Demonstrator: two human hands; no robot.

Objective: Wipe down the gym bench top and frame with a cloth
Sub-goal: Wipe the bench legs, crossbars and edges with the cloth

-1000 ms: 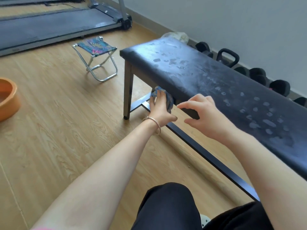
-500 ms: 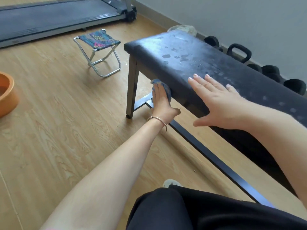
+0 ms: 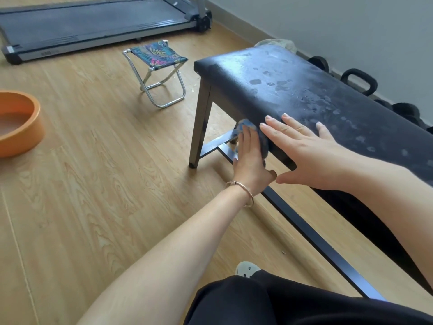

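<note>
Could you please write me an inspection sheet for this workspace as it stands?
Surface: bench top, black padding, covered in smudges and patchy marks.
Job's things: blue cloth pressed against the bench's near side, below the pad edge; frame leg and lower rail in view.
Clutter: folding stool and orange basin on the wooden floor.
Grips: left hand flat on the cloth; right hand flat on the bench top, fingers spread.
Cables: nothing seen.
Surroundings: treadmill at the far side, kettlebell by the wall.
</note>
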